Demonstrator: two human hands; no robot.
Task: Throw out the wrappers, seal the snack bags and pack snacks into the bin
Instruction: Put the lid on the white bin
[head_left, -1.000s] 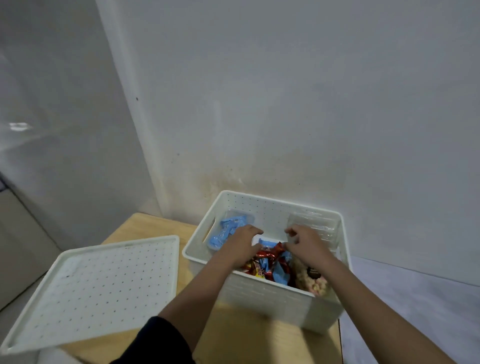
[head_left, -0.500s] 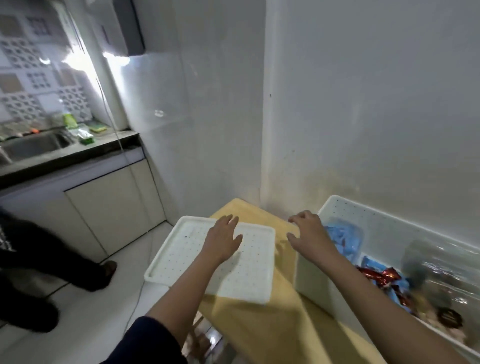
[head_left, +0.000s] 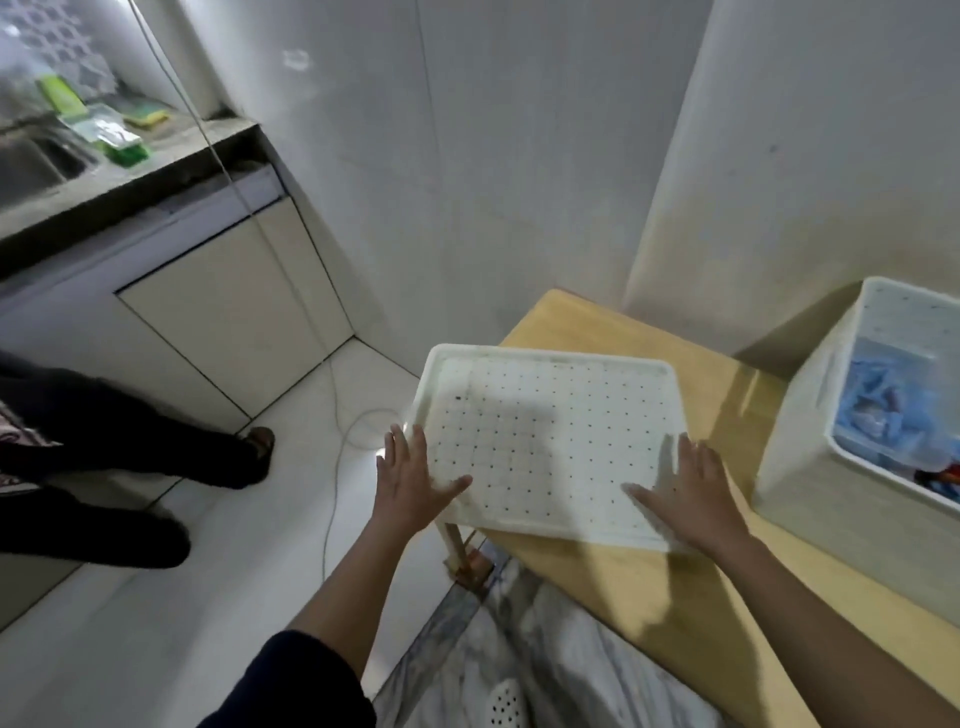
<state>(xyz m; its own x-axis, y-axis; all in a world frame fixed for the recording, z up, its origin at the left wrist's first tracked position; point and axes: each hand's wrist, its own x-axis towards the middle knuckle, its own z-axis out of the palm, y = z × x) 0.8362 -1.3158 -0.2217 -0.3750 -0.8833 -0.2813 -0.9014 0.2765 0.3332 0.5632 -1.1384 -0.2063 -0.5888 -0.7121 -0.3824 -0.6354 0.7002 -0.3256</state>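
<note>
The white perforated lid (head_left: 545, 431) lies on the left end of the wooden table (head_left: 649, 587), its left part overhanging the edge. My left hand (head_left: 410, 483) grips the lid's near left edge, thumb on top and fingers down the side. My right hand (head_left: 691, 499) holds the near right edge the same way. The white bin (head_left: 810, 467) stands open at the right, cut off by the frame. Inside it I see blue snack packets (head_left: 872, 400) and a bit of red wrapper (head_left: 940, 475).
Another person's dark-trousered legs (head_left: 130, 441) stand on the white floor at the left. A white cable (head_left: 332, 415) hangs down and loops on the floor. A kitchen counter (head_left: 130, 176) with a sink is far left. A marbled grey cloth (head_left: 519, 649) lies below the table.
Both hands left the snacks in the bin and swung left to the lid. They now grip its two near edges, and my view has turned left and down.
</note>
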